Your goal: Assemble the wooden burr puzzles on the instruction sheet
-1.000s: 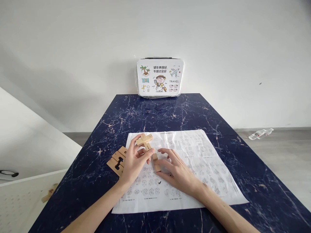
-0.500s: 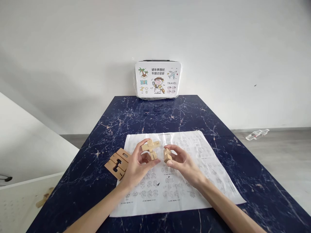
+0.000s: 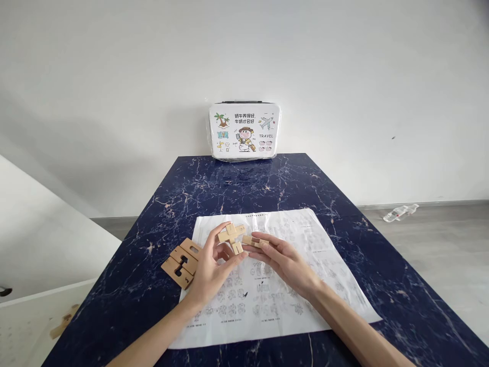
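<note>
Between the thumb and fingers of my left hand is a cross-shaped cluster of interlocked wooden puzzle pieces, with small marks on some faces. My right hand pinches a notched wooden puzzle piece, lying lengthwise with its left end close to the cluster; whether they touch I cannot tell. Both hands are above a printed instruction sheet covered in small diagrams. Left of my left hand lie several flat wooden pieces with dark cutouts, side by side and partly hidden by that hand.
A white cartoon-printed case in clear wrap stands at the far end of the dark blue marbled table, against the wall. A plastic bottle lies on the floor to the right. Low at left is a white surface with a wooden piece.
My right hand has turned its notched piece from roughly upright to lengthwise and brought it left, nearer the cluster. My left hand keeps its hold. The whole view has shifted slightly.
</note>
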A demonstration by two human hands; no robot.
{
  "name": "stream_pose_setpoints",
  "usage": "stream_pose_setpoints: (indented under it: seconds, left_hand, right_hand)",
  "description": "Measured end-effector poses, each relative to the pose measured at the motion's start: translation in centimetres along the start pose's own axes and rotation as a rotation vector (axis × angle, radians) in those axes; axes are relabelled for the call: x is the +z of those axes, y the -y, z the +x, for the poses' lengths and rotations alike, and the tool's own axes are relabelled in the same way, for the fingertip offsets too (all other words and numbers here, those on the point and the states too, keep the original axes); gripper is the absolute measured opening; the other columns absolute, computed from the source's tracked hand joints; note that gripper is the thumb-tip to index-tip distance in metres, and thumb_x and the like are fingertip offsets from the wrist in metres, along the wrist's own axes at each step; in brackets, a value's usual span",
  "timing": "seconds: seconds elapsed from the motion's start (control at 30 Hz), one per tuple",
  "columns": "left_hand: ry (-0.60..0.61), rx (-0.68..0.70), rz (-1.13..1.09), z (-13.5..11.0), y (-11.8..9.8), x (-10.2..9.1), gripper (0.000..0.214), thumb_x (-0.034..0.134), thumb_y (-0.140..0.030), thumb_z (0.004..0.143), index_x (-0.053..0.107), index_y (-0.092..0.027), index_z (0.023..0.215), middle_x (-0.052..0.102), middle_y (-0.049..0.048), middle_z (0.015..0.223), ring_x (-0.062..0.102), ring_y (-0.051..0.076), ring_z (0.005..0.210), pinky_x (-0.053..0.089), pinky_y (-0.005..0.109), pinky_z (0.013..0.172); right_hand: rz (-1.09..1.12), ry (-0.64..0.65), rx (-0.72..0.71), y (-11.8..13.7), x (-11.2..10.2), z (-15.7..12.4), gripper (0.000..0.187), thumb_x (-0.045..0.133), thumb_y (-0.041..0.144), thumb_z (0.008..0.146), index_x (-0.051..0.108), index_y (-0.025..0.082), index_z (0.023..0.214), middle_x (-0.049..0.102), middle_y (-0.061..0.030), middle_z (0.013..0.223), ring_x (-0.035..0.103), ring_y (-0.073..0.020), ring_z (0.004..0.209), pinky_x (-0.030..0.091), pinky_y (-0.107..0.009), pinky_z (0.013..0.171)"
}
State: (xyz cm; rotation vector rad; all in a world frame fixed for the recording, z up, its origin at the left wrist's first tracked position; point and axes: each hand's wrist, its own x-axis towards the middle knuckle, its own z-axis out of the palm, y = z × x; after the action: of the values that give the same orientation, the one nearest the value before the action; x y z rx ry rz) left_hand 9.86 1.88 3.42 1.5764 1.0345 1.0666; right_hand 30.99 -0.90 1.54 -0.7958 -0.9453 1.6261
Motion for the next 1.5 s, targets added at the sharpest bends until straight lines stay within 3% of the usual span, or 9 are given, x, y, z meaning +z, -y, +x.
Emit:
stream_pose_setpoints:
  seconds: [0.13, 0.3, 0.4, 0.53, 0.63, 0.8, 1.0, 1.27, 1.5]
  left_hand:
    - [0.039, 0.063, 0.118, -0.2, 0.3, 0.1, 0.065, 0.081, -0.043, 0.094, 0.049, -0.035, 0.149, 0.071, 0.0047, 0.118, 0.069, 0.02, 0.086, 0.062, 0.035, 0.073]
    - [0.056, 0.212, 0.314, -0.2, 0.7, 0.2, 0.059, 0.081, -0.046, 0.094, 0.055, -0.04, 0.147, 0.063, 0.0062, 0.126, 0.065, 0.022, 0.09, 0.061, 0.039, 0.078]
    - [0.051, 0.262, 0.324, -0.1, 0.7, 0.2, 0.058, 0.081, -0.042, 0.095, 0.055, -0.041, 0.146, 0.061, 0.0066, 0.131, 0.065, 0.025, 0.103, 0.06, 0.041, 0.087]
    - [0.079, 0.213, 0.211, 0.0, 0.6, -0.2, 0.059, 0.082, -0.04, 0.094, 0.054, -0.039, 0.147, 0.066, 0.0055, 0.131, 0.068, 0.026, 0.108, 0.06, 0.042, 0.091]
    - [0.125, 0.159, 0.098, 0.1, 0.5, -0.4, 0.065, 0.087, -0.042, 0.089, 0.055, -0.037, 0.146, 0.067, 0.0057, 0.133, 0.068, 0.028, 0.112, 0.061, 0.043, 0.094]
    - [0.167, 0.185, 0.086, 0.2, 0.5, -0.4, 0.066, 0.091, -0.043, 0.085, 0.058, -0.038, 0.142, 0.064, 0.006, 0.131, 0.067, 0.028, 0.111, 0.06, 0.043, 0.093]
    - [0.108, 0.303, 0.257, 0.3, 0.4, -0.3, 0.061, 0.087, -0.041, 0.089, 0.058, -0.039, 0.143, 0.062, 0.0072, 0.133, 0.063, 0.031, 0.116, 0.057, 0.049, 0.098]
    - [0.11, 0.42, 0.369, 0.0, 0.6, -0.1, 0.054, 0.082, -0.037, 0.095, 0.058, -0.037, 0.144, 0.063, 0.0059, 0.129, 0.066, 0.028, 0.116, 0.06, 0.047, 0.097]
    - [0.137, 0.412, 0.401, -0.2, 0.6, 0.0, 0.054, 0.08, -0.037, 0.097, 0.056, -0.037, 0.145, 0.063, 0.0062, 0.131, 0.066, 0.028, 0.12, 0.06, 0.05, 0.101]
  right_hand:
    - [-0.118, -0.013, -0.045, 0.0, 0.2, -0.1, 0.048, 0.072, 0.054, 0.1, 0.068, 0.024, 0.137, 0.075, -0.0123, 0.133, 0.073, -0.0303, 0.124, 0.051, -0.057, 0.117]
    - [-0.283, -0.021, -0.088, -0.1, 0.8, -0.2, 0.046, 0.068, 0.057, 0.101, 0.073, 0.028, 0.135, 0.079, -0.0101, 0.125, 0.074, -0.0318, 0.12, 0.059, -0.056, 0.107]
    - [-0.202, 0.038, -0.068, 0.1, 1.1, -0.2, 0.043, 0.065, 0.057, 0.103, 0.075, 0.031, 0.135, 0.076, -0.0082, 0.132, 0.073, -0.0307, 0.123, 0.057, -0.054, 0.11]
    - [-0.024, 0.155, -0.019, 0.4, 1.1, -0.3, 0.037, 0.064, 0.052, 0.106, 0.077, 0.029, 0.132, 0.073, -0.0077, 0.138, 0.068, -0.0286, 0.131, 0.047, -0.051, 0.121]
    - [0.06, 0.174, 0.002, 0.4, 0.8, -0.3, 0.034, 0.072, 0.048, 0.102, 0.078, 0.025, 0.126, 0.075, -0.0093, 0.134, 0.067, -0.0284, 0.132, 0.042, -0.05, 0.124]
    - [0.118, 0.15, 0.037, 0.0, 0.1, -0.4, 0.038, 0.085, 0.044, 0.092, 0.072, 0.025, 0.123, 0.076, -0.0091, 0.13, 0.069, -0.0285, 0.128, 0.043, -0.052, 0.122]
    - [-0.045, 0.03, 0.015, 0.3, 0.3, -0.5, 0.053, 0.091, 0.047, 0.084, 0.067, 0.029, 0.127, 0.071, -0.0101, 0.137, 0.071, -0.0306, 0.124, 0.051, -0.053, 0.112]
    - [-0.12, -0.019, -0.055, 0.2, 0.9, -0.6, 0.053, 0.094, 0.041, 0.081, 0.063, 0.031, 0.123, 0.069, -0.0075, 0.13, 0.073, -0.0275, 0.113, 0.061, -0.047, 0.097]
    - [-0.148, -0.004, -0.058, -0.1, 0.9, -0.7, 0.054, 0.093, 0.043, 0.082, 0.061, 0.03, 0.123, 0.071, -0.0079, 0.123, 0.073, -0.0274, 0.11, 0.06, -0.048, 0.097]
